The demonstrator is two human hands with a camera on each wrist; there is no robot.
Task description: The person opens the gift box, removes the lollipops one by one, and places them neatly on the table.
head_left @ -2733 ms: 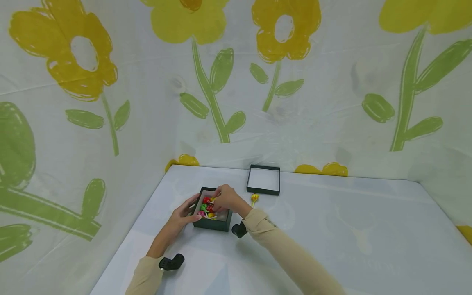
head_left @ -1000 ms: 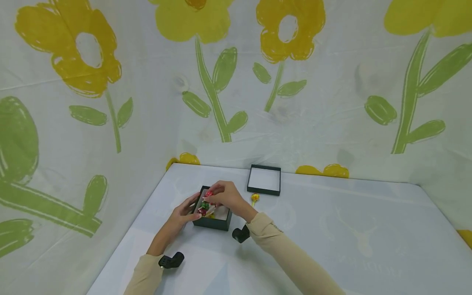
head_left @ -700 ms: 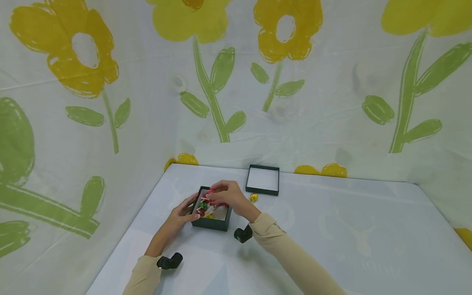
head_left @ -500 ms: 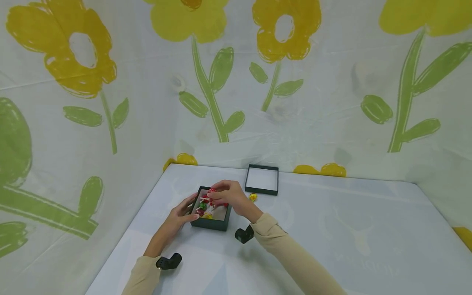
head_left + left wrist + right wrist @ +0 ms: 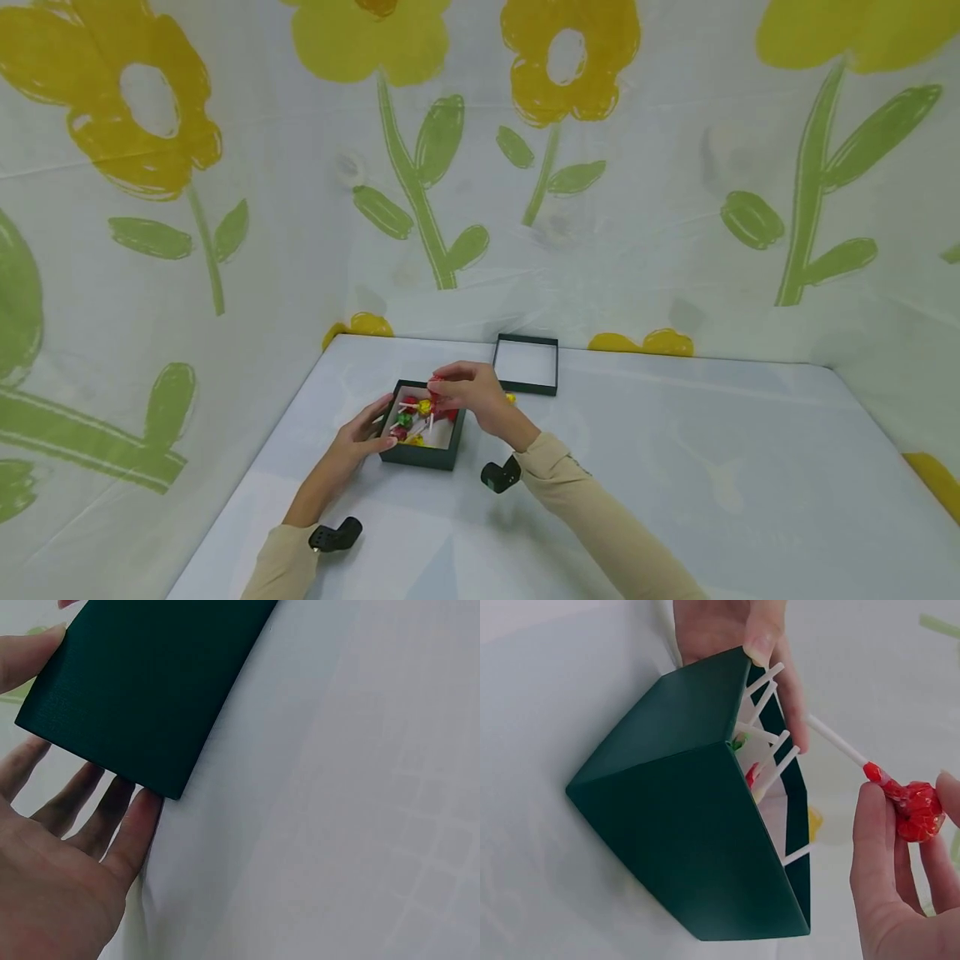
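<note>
A dark green box (image 5: pixel 417 456), without its lid, stands on the table and contains several wrapped lollipops, among them a yellow one (image 5: pixel 425 407) and a green one (image 5: pixel 405 419). My left hand (image 5: pixel 341 450) holds the box at its left side, thumb on the rim and fingers against the wall; the left wrist view shows those fingers (image 5: pixel 135 825) touching the box's side. Over the box's right part, my right hand (image 5: pixel 483 402) pinches a red lollipop (image 5: pixel 916 810) by its wrapped head. Its white stick points away from the fingers, towards the box in the right wrist view.
Behind and right of the box lies its dark green lid (image 5: pixel 528 387), inside up, near the table's back edge. A yellow lollipop (image 5: pixel 511 398) lies in front of the lid, mostly hidden by my right hand. Flower-printed cloth (image 5: pixel 637 208) hangs behind the white table (image 5: pixel 675 483).
My right hand was down in the box among the lollipops; it has risen out with the red lollipop and shifted right. My left hand has stayed on the box.
</note>
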